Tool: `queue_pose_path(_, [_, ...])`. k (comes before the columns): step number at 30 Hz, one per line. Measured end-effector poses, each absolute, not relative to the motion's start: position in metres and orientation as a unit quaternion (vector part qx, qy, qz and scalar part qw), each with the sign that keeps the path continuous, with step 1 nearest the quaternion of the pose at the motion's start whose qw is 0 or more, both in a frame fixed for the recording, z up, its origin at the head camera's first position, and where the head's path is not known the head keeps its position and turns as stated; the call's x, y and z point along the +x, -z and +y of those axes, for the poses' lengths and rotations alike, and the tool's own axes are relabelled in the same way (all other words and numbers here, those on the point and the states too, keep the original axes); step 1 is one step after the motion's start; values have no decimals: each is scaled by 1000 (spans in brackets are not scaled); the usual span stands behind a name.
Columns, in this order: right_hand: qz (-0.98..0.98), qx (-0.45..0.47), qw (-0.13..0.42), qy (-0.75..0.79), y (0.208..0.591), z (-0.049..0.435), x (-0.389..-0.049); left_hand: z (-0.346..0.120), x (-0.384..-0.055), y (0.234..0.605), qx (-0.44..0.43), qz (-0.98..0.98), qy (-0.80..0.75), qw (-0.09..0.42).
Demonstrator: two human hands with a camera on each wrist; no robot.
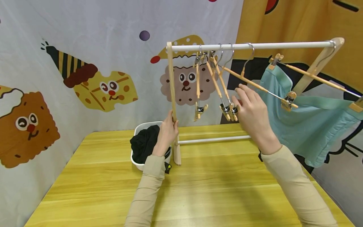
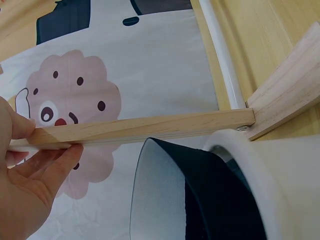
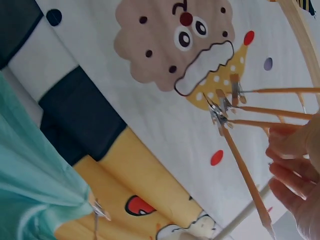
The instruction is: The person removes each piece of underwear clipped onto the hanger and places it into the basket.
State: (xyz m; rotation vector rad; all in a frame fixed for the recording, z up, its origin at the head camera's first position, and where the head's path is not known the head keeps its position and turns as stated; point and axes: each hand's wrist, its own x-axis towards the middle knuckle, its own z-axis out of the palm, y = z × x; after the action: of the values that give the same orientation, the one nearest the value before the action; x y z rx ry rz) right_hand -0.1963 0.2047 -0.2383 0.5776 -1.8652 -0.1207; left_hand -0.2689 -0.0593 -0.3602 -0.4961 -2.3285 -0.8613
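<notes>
My left hand [image 1: 167, 130] grips the left wooden upright [image 1: 172, 82] of a small clothes rack, thumb and fingers on either side of it in the left wrist view. At the rack's middle, my right hand [image 1: 252, 112] is beside several wooden clip hangers [image 1: 216, 78] hanging from the white top rail [image 1: 266, 46]. Its fingers are loosely bent near the end of one hanger; contact is hard to tell. Just right of them hangs another bare clip hanger [image 1: 255, 84]. At the far right, a light teal garment [image 1: 306, 119] hangs by its waistband from a clip hanger.
A white bin [image 1: 137, 164] holding black cloth [image 1: 145, 143] stands on the wooden table [image 1: 99, 186], left of the rack's foot [image 1: 177, 156]. A white lower rail [image 1: 214, 139] runs near the tabletop. Behind hangs a cartoon-printed curtain [image 1: 113, 28].
</notes>
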Motion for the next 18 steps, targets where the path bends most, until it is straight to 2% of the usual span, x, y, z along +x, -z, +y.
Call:
queue_pose_path(6, [-833, 206, 511, -57, 252, 215, -203, -60, -269, 361, -189, -876, 328, 298])
queue_pose_path(18, [-844, 148, 513, 39, 249, 262, -210, -60, -269, 360, -187, -877, 327, 297])
